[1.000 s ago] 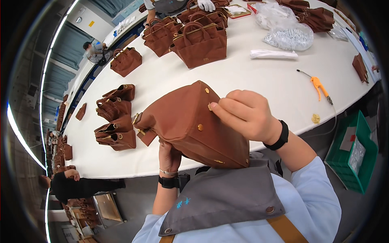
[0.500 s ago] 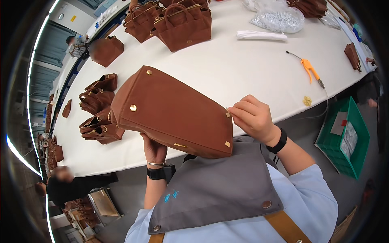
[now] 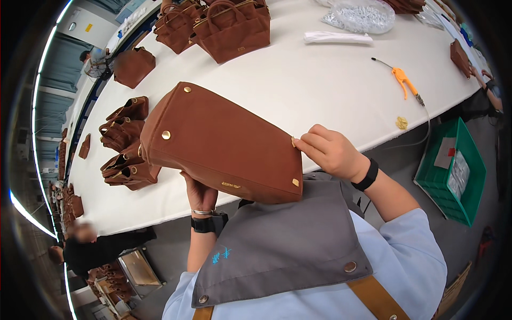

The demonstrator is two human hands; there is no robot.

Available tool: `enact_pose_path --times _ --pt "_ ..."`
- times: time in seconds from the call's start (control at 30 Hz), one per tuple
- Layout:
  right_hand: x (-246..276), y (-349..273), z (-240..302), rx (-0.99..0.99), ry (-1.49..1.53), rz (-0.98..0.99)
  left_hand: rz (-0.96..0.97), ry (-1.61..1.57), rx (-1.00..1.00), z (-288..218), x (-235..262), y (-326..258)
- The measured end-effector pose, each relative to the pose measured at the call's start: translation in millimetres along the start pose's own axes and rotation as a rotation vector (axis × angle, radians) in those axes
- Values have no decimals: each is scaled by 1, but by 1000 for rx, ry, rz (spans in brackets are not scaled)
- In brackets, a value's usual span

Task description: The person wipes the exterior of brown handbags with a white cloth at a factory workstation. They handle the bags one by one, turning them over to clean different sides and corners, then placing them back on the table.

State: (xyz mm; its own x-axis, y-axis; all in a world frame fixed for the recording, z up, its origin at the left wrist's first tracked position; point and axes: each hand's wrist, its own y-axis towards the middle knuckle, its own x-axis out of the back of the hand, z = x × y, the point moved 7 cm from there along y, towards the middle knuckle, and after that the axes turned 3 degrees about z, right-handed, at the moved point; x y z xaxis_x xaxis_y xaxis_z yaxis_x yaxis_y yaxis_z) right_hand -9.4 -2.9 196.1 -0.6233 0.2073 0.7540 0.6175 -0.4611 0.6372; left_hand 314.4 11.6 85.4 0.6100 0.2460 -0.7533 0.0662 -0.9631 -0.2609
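A brown leather handbag is held tilted with its base turned up toward me. My left hand supports it from below, the fingers partly hidden behind the bag. Two round gold studs show at the base's left end. At its right end, a small pale-yellow square sits on the near corner. On the far right corner, my right hand pinches a similar small yellowish piece between thumb and fingertip. A crumpled yellow scrap lies near the table edge.
Several brown handbags stand on the white table, at the back and left. An orange air gun with a hose lies at right, near a white roll and clear plastic bags. A green crate stands beyond the edge. Other people work nearby.
The view has shifted slightly. My right fingertips remain at the bag's far right corner, where the small square is now more covered by them. At far right, a person's arm has come to a bag.
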Motion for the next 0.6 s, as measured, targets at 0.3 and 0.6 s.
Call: enact_pose_path --times 0.3,0.6 --pt "19 3 -23 -123 71 -254 -25 -107 31 1 8 -1" --pt "-2 4 -2 -43 95 -136 -19 -75 20 2 8 0"
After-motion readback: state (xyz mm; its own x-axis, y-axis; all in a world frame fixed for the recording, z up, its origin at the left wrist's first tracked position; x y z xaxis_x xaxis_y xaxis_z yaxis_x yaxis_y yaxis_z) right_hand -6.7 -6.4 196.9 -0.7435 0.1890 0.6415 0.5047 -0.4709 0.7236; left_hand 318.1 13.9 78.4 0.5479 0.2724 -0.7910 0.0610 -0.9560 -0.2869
